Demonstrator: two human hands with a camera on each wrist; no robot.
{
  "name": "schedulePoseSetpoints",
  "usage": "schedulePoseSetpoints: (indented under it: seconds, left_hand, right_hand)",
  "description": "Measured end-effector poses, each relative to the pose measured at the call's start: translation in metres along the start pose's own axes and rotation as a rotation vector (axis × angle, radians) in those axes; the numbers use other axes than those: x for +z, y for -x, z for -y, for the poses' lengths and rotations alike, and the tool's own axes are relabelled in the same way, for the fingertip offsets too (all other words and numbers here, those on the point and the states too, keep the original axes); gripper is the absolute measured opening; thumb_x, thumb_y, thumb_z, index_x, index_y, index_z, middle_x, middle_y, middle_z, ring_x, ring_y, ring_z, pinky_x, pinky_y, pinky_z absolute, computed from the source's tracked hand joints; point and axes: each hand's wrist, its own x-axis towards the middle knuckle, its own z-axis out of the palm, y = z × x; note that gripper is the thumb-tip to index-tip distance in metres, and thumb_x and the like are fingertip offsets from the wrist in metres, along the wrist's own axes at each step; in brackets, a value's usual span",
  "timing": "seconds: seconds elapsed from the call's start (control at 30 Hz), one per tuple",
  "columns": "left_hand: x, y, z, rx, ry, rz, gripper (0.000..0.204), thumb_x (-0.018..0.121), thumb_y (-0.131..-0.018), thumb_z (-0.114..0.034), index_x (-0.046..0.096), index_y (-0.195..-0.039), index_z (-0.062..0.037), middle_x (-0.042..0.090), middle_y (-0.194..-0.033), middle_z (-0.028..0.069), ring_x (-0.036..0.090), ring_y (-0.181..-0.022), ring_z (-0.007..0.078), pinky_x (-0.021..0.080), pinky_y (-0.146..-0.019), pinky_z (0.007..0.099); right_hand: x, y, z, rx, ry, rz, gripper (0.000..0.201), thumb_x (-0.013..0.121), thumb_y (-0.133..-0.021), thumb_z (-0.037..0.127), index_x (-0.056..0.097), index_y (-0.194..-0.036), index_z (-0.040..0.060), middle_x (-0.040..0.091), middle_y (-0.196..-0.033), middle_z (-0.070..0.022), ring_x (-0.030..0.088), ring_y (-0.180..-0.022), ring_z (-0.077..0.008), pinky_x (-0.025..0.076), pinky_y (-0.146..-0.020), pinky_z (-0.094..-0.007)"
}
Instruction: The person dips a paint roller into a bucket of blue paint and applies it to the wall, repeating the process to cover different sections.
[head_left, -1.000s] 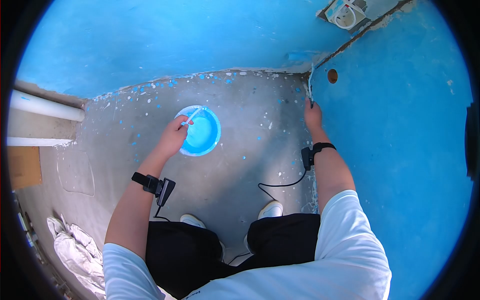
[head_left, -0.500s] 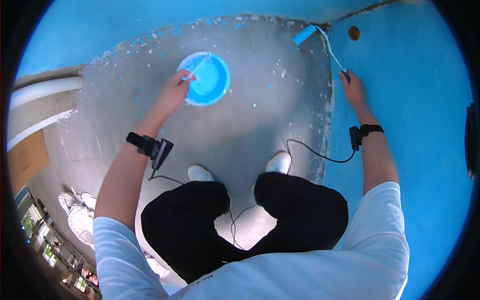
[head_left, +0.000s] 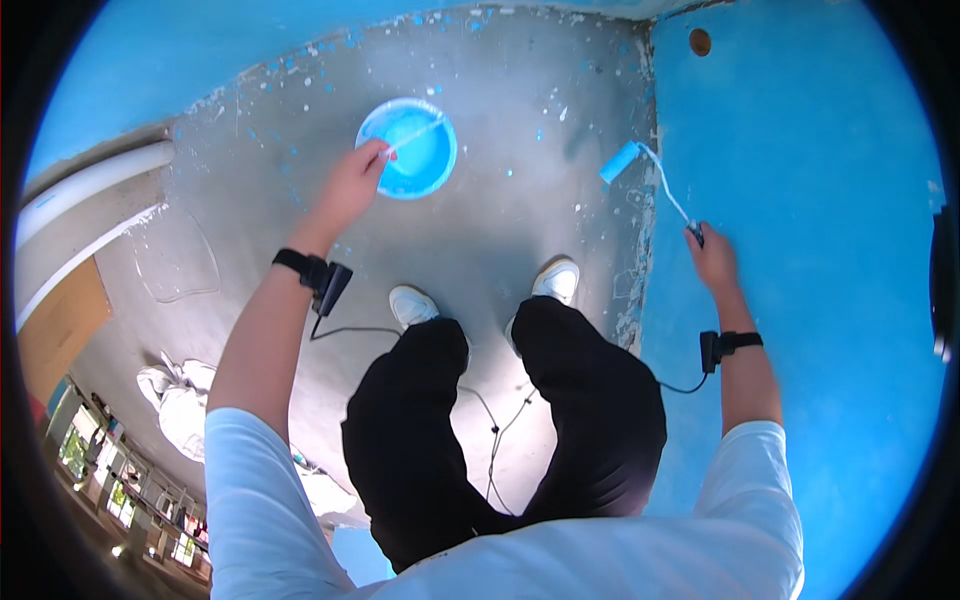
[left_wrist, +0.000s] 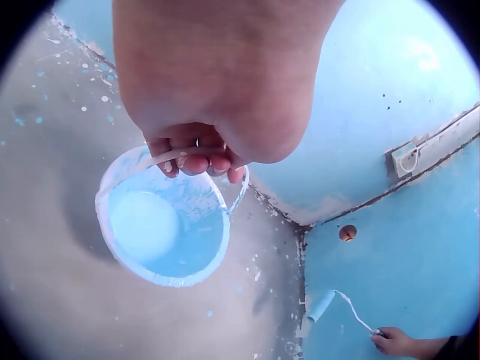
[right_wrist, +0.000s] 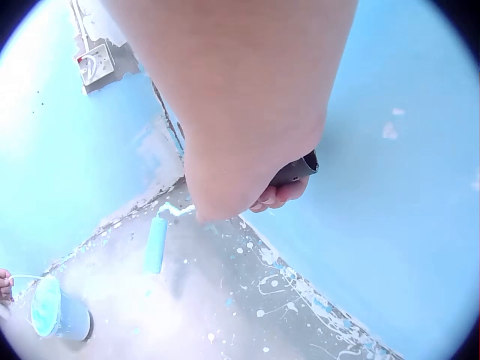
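Observation:
My left hand (head_left: 355,184) grips the white handle (left_wrist: 161,158) of a bucket (left_wrist: 187,280), its fingers curled round it. Light blue paint (left_wrist: 146,225) lies in the bucket, and paint smears coat its inner wall. On the right, my right hand (head_left: 714,260) holds a paint roller by its black grip (right_wrist: 294,171). The roller's blue sleeve (head_left: 620,162) hangs at the end of a paint-covered bent wire frame (head_left: 666,182), over the floor near the right wall in the head view. In the right wrist view the hand hides part of the frame.
Blue walls (head_left: 800,200) meet the paint-spattered grey floor (head_left: 500,220). A round hole (head_left: 700,42) and a socket box (right_wrist: 96,66) are in the walls. White pipe (head_left: 100,190), a brown board (head_left: 70,320) and white cloth (head_left: 180,405) lie left. Cables (head_left: 492,440) trail between the legs.
The roller has come away from the wall corner, back toward my body, with my right hand. The left hand keeps its grip on the bucket's handle. The head view has shifted.

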Motion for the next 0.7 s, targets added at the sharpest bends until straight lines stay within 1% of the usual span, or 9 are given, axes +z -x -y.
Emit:
schedulePoseSetpoints:
  seconds: [0.03,0.1,0.13,0.27,0.4,0.47,0.57,0.63,0.7]
  left_hand:
    - [-0.003,0.005,0.000,0.069,-0.012,-0.027,0.015,0.049,-0.099,-0.015,0.060,-0.100,-0.0044,0.058,-0.078,0.0072,0.055,-0.075,0.0158,0.043,-0.070,0.0311]
    - [-0.014,0.020,-0.004,0.045,-0.037,-0.027,0.015,0.049,-0.099,-0.015,0.059,-0.101,-0.0037,0.061,-0.082,0.0104,0.057,-0.077,0.0179,0.045,-0.072,0.0314]
    - [-0.019,0.029,-0.008,0.031,-0.020,-0.031,0.015,0.048,-0.099,-0.014,0.059,-0.101,-0.0034,0.060,-0.082,0.0102,0.056,-0.077,0.0177,0.045,-0.072,0.0311]
    - [-0.053,0.082,-0.031,-0.031,-0.010,-0.035,0.014,0.048,-0.100,-0.012,0.058,-0.100,-0.0026,0.059,-0.084,0.0095,0.056,-0.078,0.0170,0.045,-0.072,0.0305]
    - [-0.085,0.148,-0.054,-0.069,-0.002,-0.106,0.015,0.046,-0.100,-0.011,0.058,-0.099,-0.0024,0.060,-0.085,0.0091,0.055,-0.079,0.0162,0.045,-0.073,0.0306]
    - [-0.104,0.180,-0.077,-0.117,0.010,-0.137,0.015,0.046,-0.100,-0.010,0.059,-0.099,-0.0025,0.061,-0.086,0.0094,0.056,-0.080,0.0165,0.045,-0.073,0.0311]
    - [-0.137,0.226,-0.118,-0.160,0.015,-0.151,0.015,0.046,-0.099,-0.009,0.060,-0.099,-0.0027,0.062,-0.087,0.0095,0.057,-0.080,0.0166,0.045,-0.072,0.0315]
    - [-0.161,0.255,-0.142,-0.173,0.045,-0.176,0.015,0.048,-0.098,-0.009,0.061,-0.098,-0.0025,0.062,-0.085,0.0089,0.057,-0.078,0.0167,0.045,-0.070,0.0316]
    - [-0.186,0.284,-0.167,-0.194,0.054,-0.157,0.015,0.049,-0.096,-0.010,0.062,-0.095,-0.0025,0.062,-0.082,0.0087,0.057,-0.076,0.0168,0.045,-0.069,0.0315]
  right_hand:
    - [-0.005,0.008,-0.001,0.048,-0.038,-0.020,0.038,0.058,-0.094,0.040,0.059,-0.093,0.0019,0.064,-0.077,-0.0229,0.061,-0.075,-0.0448,0.047,-0.063,-0.0525]
    - [-0.014,0.023,-0.002,0.093,-0.097,-0.035,0.038,0.058,-0.093,0.040,0.059,-0.093,0.0015,0.064,-0.078,-0.0232,0.061,-0.076,-0.0452,0.047,-0.063,-0.0524]
    - [-0.022,0.030,-0.002,0.132,-0.154,-0.017,0.039,0.058,-0.093,0.040,0.059,-0.093,0.0012,0.064,-0.079,-0.0236,0.061,-0.076,-0.0457,0.046,-0.063,-0.0523]
    - [-0.059,0.057,0.010,0.159,-0.236,-0.103,0.040,0.058,-0.093,0.040,0.058,-0.092,0.0005,0.064,-0.078,-0.0238,0.061,-0.077,-0.0460,0.047,-0.065,-0.0520]
    - [-0.105,0.097,0.029,0.209,-0.312,-0.108,0.040,0.059,-0.093,0.041,0.058,-0.093,0.0011,0.064,-0.078,-0.0244,0.061,-0.079,-0.0460,0.047,-0.068,-0.0518]
    - [-0.133,0.117,0.039,0.232,-0.336,-0.126,0.041,0.058,-0.093,0.042,0.058,-0.093,0.0013,0.063,-0.078,-0.0247,0.061,-0.080,-0.0458,0.047,-0.068,-0.0518]
    - [-0.174,0.156,0.052,0.192,-0.353,-0.121,0.038,0.059,-0.093,0.038,0.058,-0.095,0.0008,0.064,-0.079,-0.0238,0.061,-0.077,-0.0450,0.047,-0.067,-0.0498]
    - [-0.205,0.180,0.063,0.222,-0.280,-0.029,0.037,0.058,-0.093,0.039,0.057,-0.097,0.0023,0.065,-0.080,-0.0234,0.061,-0.079,-0.0451,0.048,-0.069,-0.0512]
    - [-0.240,0.211,0.071,0.211,-0.267,0.033,0.039,0.057,-0.092,0.043,0.057,-0.099,0.0046,0.067,-0.088,-0.0225,0.064,-0.085,-0.0430,0.049,-0.075,-0.0522]
